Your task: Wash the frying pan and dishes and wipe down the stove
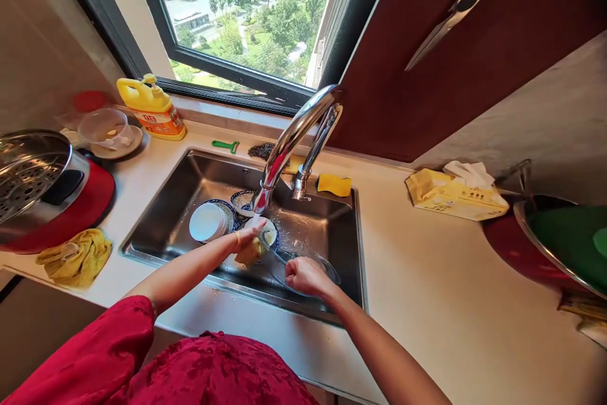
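Just under the faucet spout (260,201), my left hand (250,233) has its thumb up and its other fingers mostly hidden. A wet yellow cloth (248,254) shows below the palm, apparently held there. My right hand (306,273) is closed on the rim of a clear see-through dish (326,269), tilted low in the sink. Its near edge reaches toward the left hand. Left of the hands a stack of white bowls (207,222) stands in the metal sink (156,212). Blue-patterned dishes (243,199) lie behind and beside the stack.
A yellow sponge (334,185), dark scourer (261,151) and green peeler (226,146) lie behind the sink. Left are a yellow soap jug (156,111), red steamer pot (71,215) and crumpled yellow cloth (78,258). A tissue pack (455,195) and red pot (512,244) stand right.
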Demonstrator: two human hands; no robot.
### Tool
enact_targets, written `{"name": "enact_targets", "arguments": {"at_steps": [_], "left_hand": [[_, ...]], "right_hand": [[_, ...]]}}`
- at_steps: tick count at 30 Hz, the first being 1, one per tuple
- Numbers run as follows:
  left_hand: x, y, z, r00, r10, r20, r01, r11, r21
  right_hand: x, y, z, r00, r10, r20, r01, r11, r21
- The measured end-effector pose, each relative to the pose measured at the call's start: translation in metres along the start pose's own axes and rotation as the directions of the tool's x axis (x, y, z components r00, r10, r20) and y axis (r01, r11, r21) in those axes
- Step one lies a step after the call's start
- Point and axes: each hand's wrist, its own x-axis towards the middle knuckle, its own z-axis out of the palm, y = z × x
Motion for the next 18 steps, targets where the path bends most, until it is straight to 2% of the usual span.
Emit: {"name": "enact_targets", "arguments": {"at_steps": [3,6,9,12,15,16,18], "left_hand": [[-0.01,-0.014,-0.012,0.971,-0.226,0.073,0.228,0.974,-0.014],[-0.022,-0.033,-0.013,0.97,-0.237,0.05,0.241,0.963,-0.12],[-0.029,-0.052,-0.004,0.972,-0.234,0.008,0.227,0.938,-0.261],[-0.032,-0.059,0.007,0.972,-0.201,-0.118,0.154,0.934,-0.321],[-0.034,-0.055,0.009,0.962,-0.079,-0.26,0.001,0.958,-0.288],[-0.036,-0.052,0.007,0.956,-0.034,-0.29,-0.044,0.964,-0.261],[-0.039,-0.045,-0.001,0.937,0.052,-0.346,-0.12,0.977,-0.178]], "right_hand": [[-0.009,-0.009,0.014,0.999,-0.046,0.001,0.046,0.989,-0.143],[-0.015,-0.014,0.024,0.997,-0.08,0.023,0.083,0.966,-0.243],[-0.014,-0.013,0.031,0.99,-0.136,0.021,0.136,0.942,-0.305],[-0.01,-0.01,0.037,0.977,-0.21,-0.024,0.19,0.92,-0.344],[-0.005,-0.003,0.04,0.967,-0.243,-0.074,0.224,0.954,-0.2],[-0.004,0.001,0.039,0.959,-0.256,-0.121,0.244,0.964,-0.107],[0.001,0.014,0.031,0.918,-0.223,-0.328,0.265,0.96,0.089]]}}
